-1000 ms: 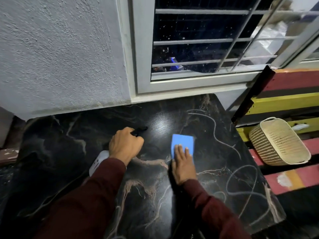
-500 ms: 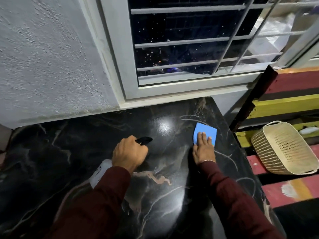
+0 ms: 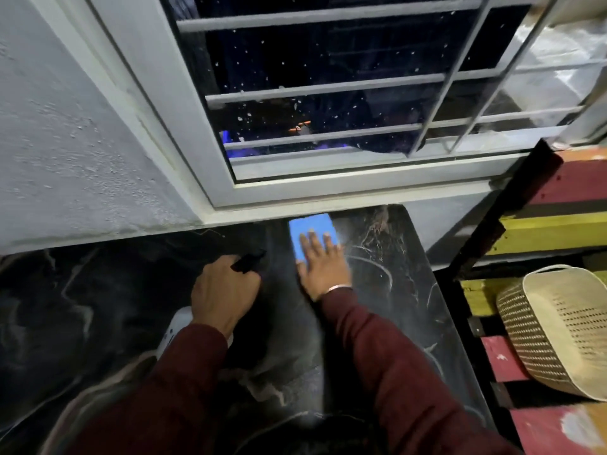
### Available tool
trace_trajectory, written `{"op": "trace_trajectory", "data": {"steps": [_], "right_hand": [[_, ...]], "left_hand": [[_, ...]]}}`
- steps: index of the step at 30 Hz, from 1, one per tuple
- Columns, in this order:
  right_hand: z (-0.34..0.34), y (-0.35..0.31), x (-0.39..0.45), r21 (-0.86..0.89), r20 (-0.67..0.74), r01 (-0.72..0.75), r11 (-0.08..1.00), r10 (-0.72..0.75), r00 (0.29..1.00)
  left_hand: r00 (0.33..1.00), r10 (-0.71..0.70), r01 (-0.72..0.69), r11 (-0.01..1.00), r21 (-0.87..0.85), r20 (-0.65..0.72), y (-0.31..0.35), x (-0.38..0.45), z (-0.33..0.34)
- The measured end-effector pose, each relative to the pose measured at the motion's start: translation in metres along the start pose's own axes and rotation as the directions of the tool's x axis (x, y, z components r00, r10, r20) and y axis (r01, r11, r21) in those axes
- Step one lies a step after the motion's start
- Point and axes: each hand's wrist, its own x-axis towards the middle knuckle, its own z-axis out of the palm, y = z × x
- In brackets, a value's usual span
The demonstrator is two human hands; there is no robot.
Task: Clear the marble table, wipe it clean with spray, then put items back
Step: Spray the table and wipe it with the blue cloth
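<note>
While the blue cloth lies at the far edge of the marble worktop, just below the window sill, the step in hand looks like the wiping stage of the task. To do it well, the person would likely keep the palm flat so the whole cloth bears evenly on the stone, run strokes right along the wall edge and into the far right corner, where pale streaks and specks show, and overlap each pass so no band is missed. Pressing too hard at the wall could bunch the cloth.

The right hand lies on the near part of the cloth with its fingers straight and slightly spread, pressing rather than pinching; its grip is apart, nothing clasped. The left hand is curled round a spray bottle, its black nozzle pointing ahead and its white body showing beneath the wrist; that grip is clamped on the bottle, held low over the worktop, left of the cloth. A woven basket sits off the worktop to the right.
</note>
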Motion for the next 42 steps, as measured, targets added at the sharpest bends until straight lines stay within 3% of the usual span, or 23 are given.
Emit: {"op": "trace_trajectory", "data": {"steps": [4, 7, 9, 11, 13, 15, 19, 23, 25, 27, 29, 31, 33, 35, 37, 39, 42], "right_hand": [[-0.018, 0.128, -0.006, -0.038, -0.034, -0.366, 0.93, 0.364, 0.931], [-0.012, 0.108, -0.034, 0.015, -0.094, -0.447, 0.894, 0.447, 0.89], [0.006, 0.049, -0.055, 0.03, -0.117, -0.274, 0.961, 0.276, 0.954], [0.021, -0.006, -0.065, 0.103, -0.056, 0.028, 0.994, -0.023, 0.998], [0.02, -0.027, -0.049, 0.107, 0.007, 0.229, 0.968, -0.231, 0.973], [0.012, -0.009, -0.01, 0.017, -0.001, 0.274, 0.961, -0.274, 0.962], [-0.013, 0.088, 0.037, -0.014, -0.078, -0.121, 0.993, 0.119, 0.99], [-0.023, 0.124, 0.028, 0.111, -0.13, -0.489, 0.865, 0.5, 0.856], [-0.021, 0.095, 0.032, 0.165, -0.148, -0.55, 0.819, 0.572, 0.807], [-0.01, 0.049, 0.034, 0.081, -0.084, -0.382, 0.921, 0.388, 0.918], [0.007, -0.003, 0.014, 0.009, -0.015, -0.057, 0.998, 0.057, 0.998], [0.023, -0.029, -0.026, -0.061, 0.077, 0.254, 0.965, -0.249, 0.965], [0.02, -0.01, -0.048, -0.023, 0.086, 0.389, 0.921, -0.386, 0.919], [0.008, 0.035, -0.049, -0.063, 0.036, 0.303, 0.951, -0.301, 0.953], [-0.003, 0.089, -0.039, -0.081, -0.094, 0.048, 0.996, -0.055, 0.994], [-0.011, 0.128, -0.042, -0.04, -0.086, -0.191, 0.981, 0.187, 0.979], [-0.002, 0.131, -0.073, 0.04, -0.166, -0.398, 0.917, 0.399, 0.902]], "left_hand": [[1.0, 0.023, -0.023, 1.0, -0.022, 0.021, 0.012, 0.003, 0.011], [0.998, 0.028, -0.027, 0.999, -0.02, 0.049, 0.02, 0.005, 0.018], [0.997, 0.025, -0.023, 1.0, -0.019, 0.074, 0.026, 0.007, 0.023], [0.997, 0.027, -0.027, 1.0, -0.007, 0.072, 0.031, 0.01, 0.029], [0.998, 0.032, -0.032, 0.999, 0.004, 0.056, 0.035, 0.012, 0.034], [0.997, 0.046, -0.047, 0.999, 0.019, 0.055, 0.036, 0.014, 0.034], [0.996, 0.064, -0.065, 0.998, 0.018, 0.058, 0.032, 0.017, 0.027], [0.998, 0.043, -0.044, 0.999, 0.001, 0.046, 0.025, 0.013, 0.022], [0.998, 0.037, -0.036, 0.999, -0.005, 0.041, 0.023, 0.011, 0.023], [0.999, 0.027, -0.028, 1.0, 0.006, 0.046, 0.021, 0.01, 0.024], [0.999, 0.023, -0.023, 1.0, 0.008, 0.044, 0.023, 0.007, 0.027], [0.999, 0.019, -0.019, 1.0, 0.0, 0.034, 0.027, 0.004, 0.031], [0.999, 0.018, -0.017, 1.0, -0.015, 0.038, 0.031, 0.001, 0.033], [0.998, 0.031, -0.03, 0.999, -0.029, 0.049, 0.035, -0.002, 0.033], [0.997, 0.048, -0.046, 0.998, -0.032, 0.058, 0.036, -0.006, 0.031], [0.996, 0.069, -0.067, 0.997, -0.033, 0.055, 0.037, -0.01, 0.029], [0.993, 0.1, -0.097, 0.994, -0.049, 0.061, 0.035, -0.017, 0.027]]}}
